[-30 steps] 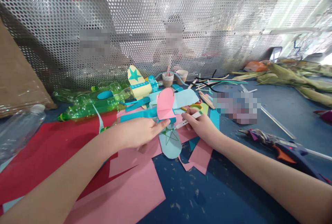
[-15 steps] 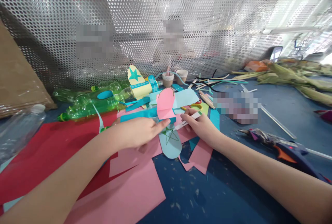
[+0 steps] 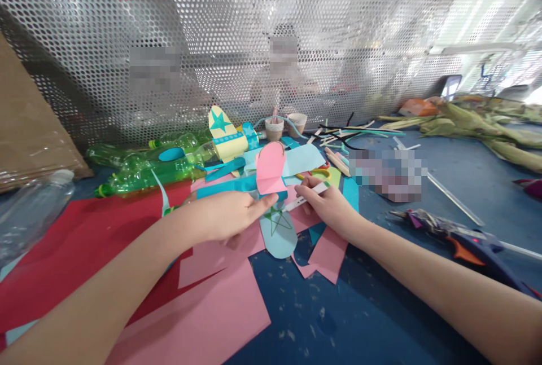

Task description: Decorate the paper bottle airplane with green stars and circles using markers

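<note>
My right hand point(image 3: 326, 201) is closed around a white marker point(image 3: 301, 201) with a green end. Its tip is at a rounded light-blue paper flap point(image 3: 278, 240), on which a star is outlined in green. My left hand point(image 3: 237, 215) holds a blue-wrapped paper craft point(image 3: 237, 184), its index finger pressed on the blue band near the flap. The other fingers are curled and partly hidden. From the craft rises a pink rounded paper fin point(image 3: 271, 167). A light-blue paper wing point(image 3: 304, 160) spreads to the right behind it.
Red paper point(image 3: 105, 241) and pink sheets point(image 3: 203, 320) cover the left. Green bottles point(image 3: 144, 176) and a yellow star-decorated paper craft point(image 3: 228, 142) lie behind. At right are a glue gun point(image 3: 466, 246) with a lit red light and a clear stick point(image 3: 455, 198). Scissors point(image 3: 319, 174) lie behind my right hand.
The marker tip has shifted slightly left and up on the flap, near the top of the green star. My left hand has hardly moved.
</note>
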Demonstrator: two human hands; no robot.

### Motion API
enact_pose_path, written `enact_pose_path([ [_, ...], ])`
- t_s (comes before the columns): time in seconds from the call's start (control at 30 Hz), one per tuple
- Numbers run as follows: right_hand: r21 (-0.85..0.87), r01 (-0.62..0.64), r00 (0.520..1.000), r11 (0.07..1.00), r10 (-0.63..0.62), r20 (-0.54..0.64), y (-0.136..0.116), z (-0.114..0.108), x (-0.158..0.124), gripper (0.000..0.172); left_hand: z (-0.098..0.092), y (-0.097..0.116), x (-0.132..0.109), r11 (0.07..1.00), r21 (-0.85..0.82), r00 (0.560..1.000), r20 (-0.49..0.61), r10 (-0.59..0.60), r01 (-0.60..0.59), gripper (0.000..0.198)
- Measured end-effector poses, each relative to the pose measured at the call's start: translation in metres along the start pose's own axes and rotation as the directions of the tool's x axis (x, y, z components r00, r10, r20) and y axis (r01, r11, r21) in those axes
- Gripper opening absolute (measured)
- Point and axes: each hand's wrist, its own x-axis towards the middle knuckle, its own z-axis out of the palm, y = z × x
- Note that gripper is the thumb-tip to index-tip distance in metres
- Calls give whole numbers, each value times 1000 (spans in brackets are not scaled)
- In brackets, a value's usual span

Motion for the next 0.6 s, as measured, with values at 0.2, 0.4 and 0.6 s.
enact_pose_path([
  [0.2, -8, -6, 1000, 1000, 7, 11, -1, 0, 0, 33, -1, 4, -1, 994, -7, 991, 73, -109, 109, 95],
  [0.4, -12, -14, 1000, 1000, 14, 7, 0, 0, 1, 32, -2, 4, -1, 990, -47, 988, 82, -131, 136, 92],
  [0.6, -8, -29, 999, 1000, 30, 24, 0, 1, 0, 30, -3, 5, -1, 988, -13, 985, 84, -151, 152, 97],
])
